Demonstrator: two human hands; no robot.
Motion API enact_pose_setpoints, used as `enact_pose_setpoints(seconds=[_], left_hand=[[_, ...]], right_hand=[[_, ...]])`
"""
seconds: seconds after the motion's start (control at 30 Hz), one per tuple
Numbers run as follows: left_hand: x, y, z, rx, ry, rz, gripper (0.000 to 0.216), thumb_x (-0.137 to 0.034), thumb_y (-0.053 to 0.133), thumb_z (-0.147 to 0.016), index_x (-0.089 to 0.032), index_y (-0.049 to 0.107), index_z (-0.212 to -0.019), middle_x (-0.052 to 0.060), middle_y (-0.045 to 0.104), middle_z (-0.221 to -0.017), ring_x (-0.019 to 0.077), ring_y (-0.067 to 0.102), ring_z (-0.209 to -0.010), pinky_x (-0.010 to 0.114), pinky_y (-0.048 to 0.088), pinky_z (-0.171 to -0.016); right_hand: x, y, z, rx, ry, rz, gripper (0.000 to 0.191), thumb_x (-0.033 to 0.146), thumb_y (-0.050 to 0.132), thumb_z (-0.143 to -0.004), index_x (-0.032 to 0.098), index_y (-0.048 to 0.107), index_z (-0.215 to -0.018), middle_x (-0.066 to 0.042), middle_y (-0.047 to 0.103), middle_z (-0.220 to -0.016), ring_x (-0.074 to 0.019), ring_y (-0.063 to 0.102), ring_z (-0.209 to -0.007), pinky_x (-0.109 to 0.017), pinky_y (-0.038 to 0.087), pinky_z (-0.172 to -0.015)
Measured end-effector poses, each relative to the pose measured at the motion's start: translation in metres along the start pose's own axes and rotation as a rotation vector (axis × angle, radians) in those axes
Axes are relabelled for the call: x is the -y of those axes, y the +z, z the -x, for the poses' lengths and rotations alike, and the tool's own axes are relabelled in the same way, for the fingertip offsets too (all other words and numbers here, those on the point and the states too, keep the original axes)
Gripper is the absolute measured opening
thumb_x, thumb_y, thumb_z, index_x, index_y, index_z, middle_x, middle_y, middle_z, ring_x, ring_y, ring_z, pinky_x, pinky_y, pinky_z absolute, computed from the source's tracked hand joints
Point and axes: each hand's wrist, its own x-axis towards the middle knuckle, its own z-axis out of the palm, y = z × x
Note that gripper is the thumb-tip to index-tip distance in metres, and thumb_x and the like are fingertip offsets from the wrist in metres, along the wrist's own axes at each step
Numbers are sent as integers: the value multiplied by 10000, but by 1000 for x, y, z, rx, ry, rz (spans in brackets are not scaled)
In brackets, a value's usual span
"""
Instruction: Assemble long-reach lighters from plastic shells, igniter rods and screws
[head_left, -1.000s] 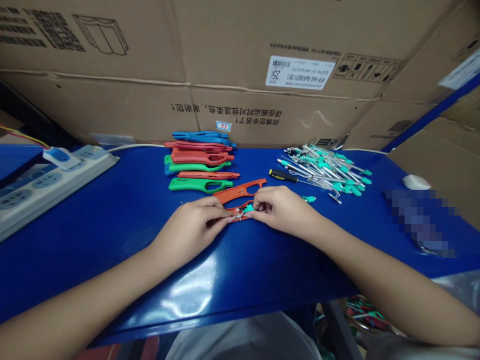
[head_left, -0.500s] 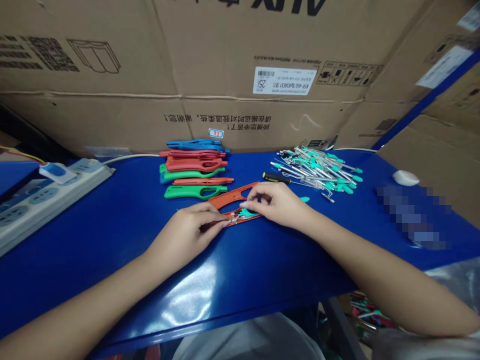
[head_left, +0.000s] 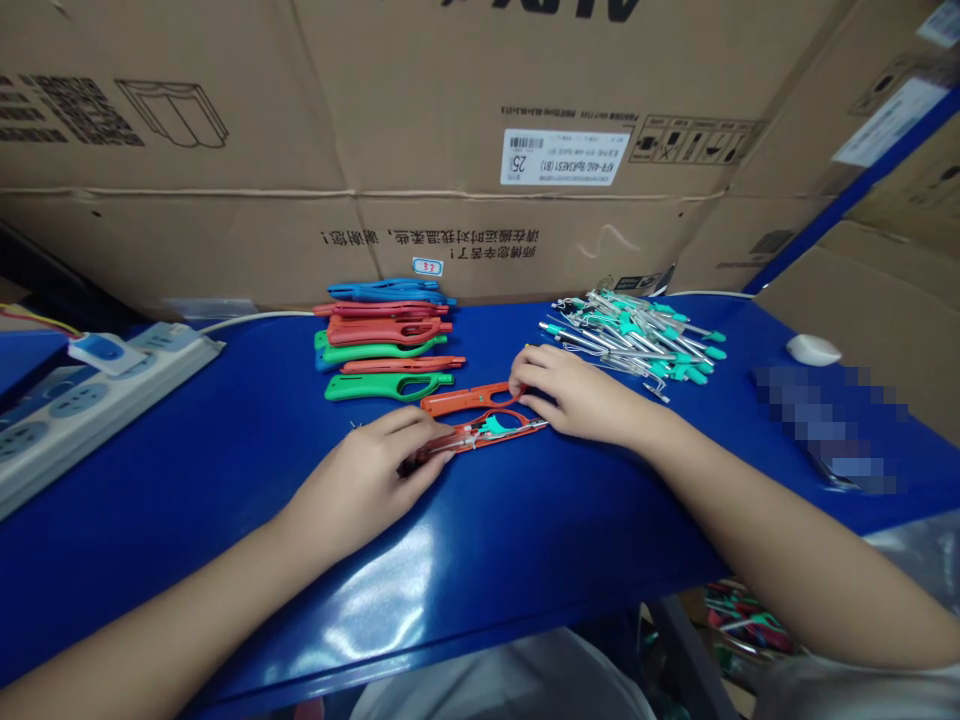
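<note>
My left hand [head_left: 371,462] is closed around the left end of an orange lighter shell half [head_left: 495,440], which lies open side up. Inside this half are a teal trigger [head_left: 492,427] and a thin metal rod reaching to the right end. The matching orange shell half [head_left: 459,400] lies just behind it. My right hand [head_left: 589,395] has its fingers closed on the right end of that rear half, with the thumb near the rod's tip. The fingertips of both hands are partly hidden.
Several coloured lighter shells [head_left: 390,386] are stacked behind my left hand. A pile of metal rods with teal parts [head_left: 637,335] lies at the back right. A power strip [head_left: 105,400] stands left, a white object [head_left: 814,349] right, and a cardboard wall [head_left: 420,150] behind.
My right hand has moved off the teal trigger to the right end of the rear shell half, which has turned more level. My left hand has shifted slightly left on the front half.
</note>
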Motion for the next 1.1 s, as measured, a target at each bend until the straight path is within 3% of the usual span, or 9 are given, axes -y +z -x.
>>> enact_pose_setpoints(seconds=[0.1,0.2,0.3,0.43,0.53,0.63,0.8,1.1], left_hand=[[2,-3,-1,-81,66,-115,293,-298,598,-993,-200,669,-1259,107,676,-1198,254,651,-1097,407,553,-947],[5,-8,-3,-142,111,-217,381,-291,614,-990,-230,602,-1366,136,623,-1353,320,572,-1259,522,493,-1049],[8,-12,-4,-174,135,-244,419,-268,624,-988,-279,572,-1404,128,595,-1424,335,548,-1306,559,469,-1074],[8,-15,-3,-183,159,-230,385,-231,614,-992,-278,607,-1373,115,635,-1385,322,583,-1265,538,492,-1048],[7,-13,-2,-160,175,-179,331,-242,593,-1005,-236,649,-1331,114,696,-1263,283,654,-1153,465,552,-977],[6,-9,-2,-132,160,-131,294,-272,582,-1013,-179,690,-1271,120,715,-1193,254,688,-1074,411,583,-930],[5,-5,-1,-61,111,-72,305,-338,598,-1005,-183,715,-1240,92,733,-1129,216,708,-1000,351,598,-894],[8,-3,-1,24,53,-99,375,-362,606,-981,-199,683,-1310,103,724,-1172,258,681,-1046,420,581,-913]], right_hand=[[4,-1,0,-90,57,-118,82,147,553,-948,181,618,-984,-72,668,-986,-196,612,-884,-350,490,-805],[6,-1,-2,-186,226,-425,72,203,607,-902,174,621,-966,-51,676,-882,-162,623,-759,-312,511,-704],[6,-4,-3,-123,386,-743,113,238,660,-842,171,637,-930,-33,667,-792,-138,619,-684,-284,527,-642],[4,-9,-2,4,423,-880,159,243,690,-811,167,689,-951,-41,699,-833,-131,638,-706,-271,535,-655],[4,-9,0,41,381,-844,224,272,652,-866,160,709,-1050,-41,696,-855,-126,617,-699,-257,501,-629],[6,-10,3,77,248,-659,293,319,620,-927,176,709,-1167,-32,688,-879,-132,593,-730,-258,481,-656],[8,-9,4,113,70,-412,385,439,742,-877,187,723,-1167,-55,706,-995,-172,626,-853,-296,497,-781],[7,2,1,45,-29,-336,305,343,748,-878,194,715,-1142,-76,659,-1091,-199,635,-989,-338,502,-918]])
